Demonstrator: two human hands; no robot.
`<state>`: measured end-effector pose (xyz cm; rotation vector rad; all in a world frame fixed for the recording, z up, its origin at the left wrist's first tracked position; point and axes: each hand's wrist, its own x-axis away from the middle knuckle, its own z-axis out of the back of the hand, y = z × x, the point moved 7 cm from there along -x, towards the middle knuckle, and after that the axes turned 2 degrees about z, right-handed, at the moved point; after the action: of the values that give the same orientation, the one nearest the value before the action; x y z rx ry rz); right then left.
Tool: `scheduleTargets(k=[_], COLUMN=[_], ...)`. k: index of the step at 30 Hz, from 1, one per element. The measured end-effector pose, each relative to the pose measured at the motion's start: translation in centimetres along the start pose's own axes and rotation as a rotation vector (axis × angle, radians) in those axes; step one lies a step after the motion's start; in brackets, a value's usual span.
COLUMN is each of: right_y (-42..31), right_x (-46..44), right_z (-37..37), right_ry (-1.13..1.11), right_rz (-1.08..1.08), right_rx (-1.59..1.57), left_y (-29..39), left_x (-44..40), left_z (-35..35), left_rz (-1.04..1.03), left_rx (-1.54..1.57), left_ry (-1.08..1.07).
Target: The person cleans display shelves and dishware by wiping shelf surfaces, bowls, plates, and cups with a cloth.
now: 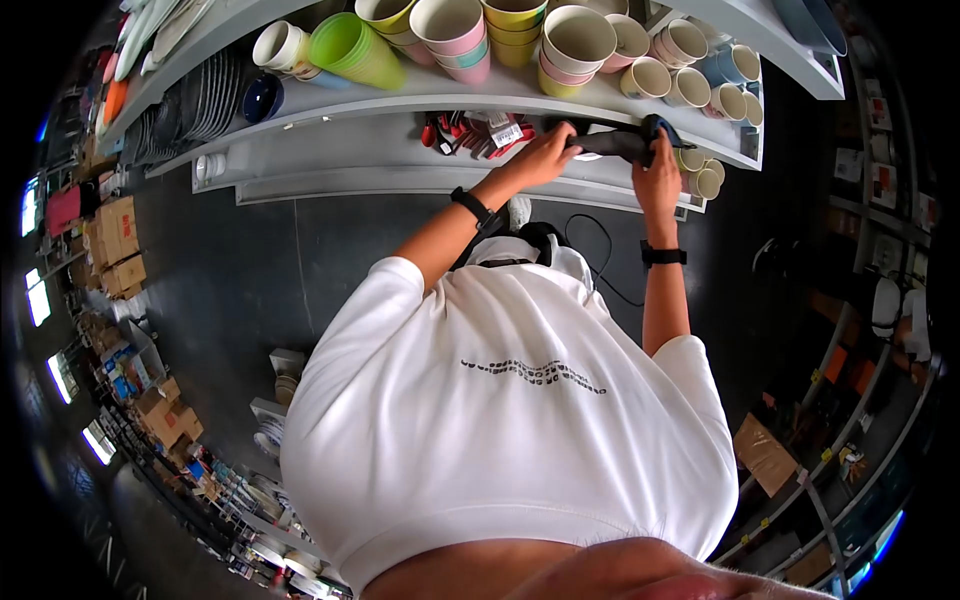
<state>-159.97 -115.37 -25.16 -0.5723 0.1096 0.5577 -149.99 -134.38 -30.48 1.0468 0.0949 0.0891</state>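
On the upper shelf (380, 98), lime-green cups (350, 50) are nested one inside another, as are yellow cups (513, 50) and pink cups (450, 35); cream cups (645, 78) are grouped toward its right end. Red and black items (462, 132) with a white tag (508, 136) are seen below its front edge. Near that edge an elongated dark item (610, 145), grey-black and bluish at its right end, is held; its left end is clamped by the left hand's (545, 155) fingers, its right by the right hand's (657, 180).
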Motion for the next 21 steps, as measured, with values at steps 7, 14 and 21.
scheduleTargets(k=[7, 14, 21], right_y=[0.8, -6.9, -16.8], right_x=[0.5, 0.7, 1.3], right_z=[0.0, -4.6, -11.4], right_ry=[0.108, -0.025, -0.202], right_rz=[0.036, 0.086, 0.181], right_rx=[0.023, -0.066, -0.003], left_y=[-1.5, -16.1, -15.8], left_x=[0.0, 5.5, 10.5], left_z=[-4.9, 0.7, 7.5], left_rz=[0.105, 0.707, 0.989], left_rx=[0.045, 0.14, 1.085], left_ry=[-0.407, -0.232, -0.206])
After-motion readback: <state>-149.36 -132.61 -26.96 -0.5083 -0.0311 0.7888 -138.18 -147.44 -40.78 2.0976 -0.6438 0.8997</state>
